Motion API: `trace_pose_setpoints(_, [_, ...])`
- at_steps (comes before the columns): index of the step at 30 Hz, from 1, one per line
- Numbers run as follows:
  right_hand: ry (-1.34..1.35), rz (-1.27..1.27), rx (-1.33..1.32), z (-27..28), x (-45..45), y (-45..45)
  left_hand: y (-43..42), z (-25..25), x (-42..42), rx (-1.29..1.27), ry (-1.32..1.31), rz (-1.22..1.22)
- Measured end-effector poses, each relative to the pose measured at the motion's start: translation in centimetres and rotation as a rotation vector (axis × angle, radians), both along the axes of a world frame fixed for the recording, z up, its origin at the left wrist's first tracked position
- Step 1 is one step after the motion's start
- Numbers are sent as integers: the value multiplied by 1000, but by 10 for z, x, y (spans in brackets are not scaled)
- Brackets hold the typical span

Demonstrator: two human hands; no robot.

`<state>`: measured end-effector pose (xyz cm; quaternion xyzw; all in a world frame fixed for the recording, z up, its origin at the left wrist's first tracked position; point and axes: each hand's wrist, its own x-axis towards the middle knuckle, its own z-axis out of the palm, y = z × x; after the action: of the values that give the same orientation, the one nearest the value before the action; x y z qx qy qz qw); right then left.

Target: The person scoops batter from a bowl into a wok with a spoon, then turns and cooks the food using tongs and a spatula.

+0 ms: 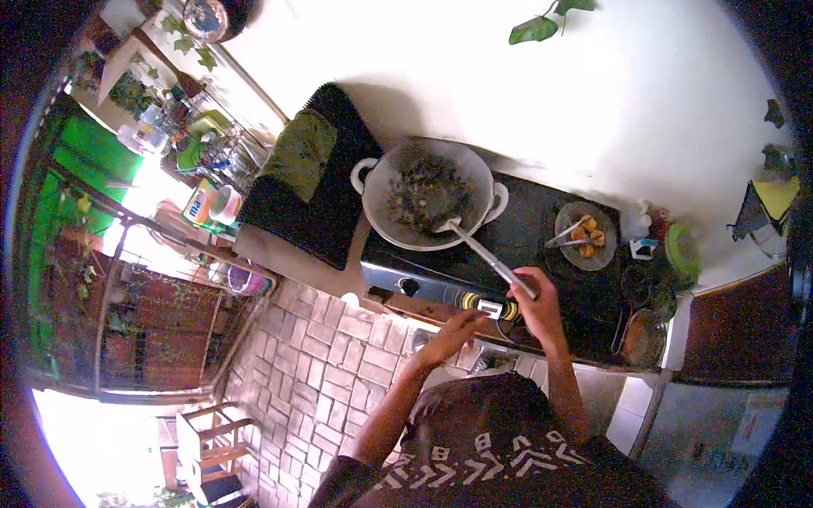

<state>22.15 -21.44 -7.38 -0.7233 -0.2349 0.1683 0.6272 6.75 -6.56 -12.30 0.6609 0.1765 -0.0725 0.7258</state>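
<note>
A wide two-handled wok (370, 203) stands on the black stove (525, 207), with dark, finely broken food (428, 193) inside. My right hand (537, 306) is closed around the handle of a long metal spatula (491, 257), whose head rests in the food near the wok's front rim. To the left, my left hand (457, 333) is near the stove's front edge, beside a knob with yellow rings (468, 300). Its fingers are stretched out, and I see nothing held in it. A glass bowl (571, 252) with brown pieces and a utensil sits right of the wok.
A black ridged mat (262, 207) with a green cloth (298, 152) lies left of the wok. Behind it is a dish rack (212, 140). Containers and a green lid (682, 250) crowd the right end. A wooden stool (222, 436) stands on the brick floor (313, 364).
</note>
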Motion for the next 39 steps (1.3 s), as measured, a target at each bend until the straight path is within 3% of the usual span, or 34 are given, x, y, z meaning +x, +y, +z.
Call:
trace_pose_setpoints(1, [130,32,-90,2,-3,0,-2,3,13,-6,-154,29])
trace_pose_setpoints(4, [300,175,-195,13,-14,2,-7,18,38,-25,-130,117])
trace_pose_setpoints(5, [50,198,-76,-18,-15,3,-8,18,40,-25,-136,115])
trace_pose_setpoints(8, [42,172,-155,-18,-19,-1,-10,12,41,-188,-64,132])
trace_pose_setpoints(11, [182,240,-151,-23,-13,-1,-11,2,41,-25,-17,166])
trace_pose_setpoints(20, [338,180,165,-18,-30,21,-20,43,40,-271,-87,491])
trace_pose_setpoints(22, [292,176,154,-11,-37,23,-21,50,38,-294,-96,524])
trace_pose_setpoints(24, [280,151,149,6,-42,26,-22,53,34,-113,-156,519])
trace_pose_setpoints(29, [210,128,191,-28,-42,30,-25,48,34,-136,-159,543])
trace_pose_setpoints(33, [259,128,211,-15,-44,30,-33,67,33,-186,-122,612])
trace_pose_setpoints(39, [138,96,212,-15,-46,31,-34,53,32,-242,-168,536])
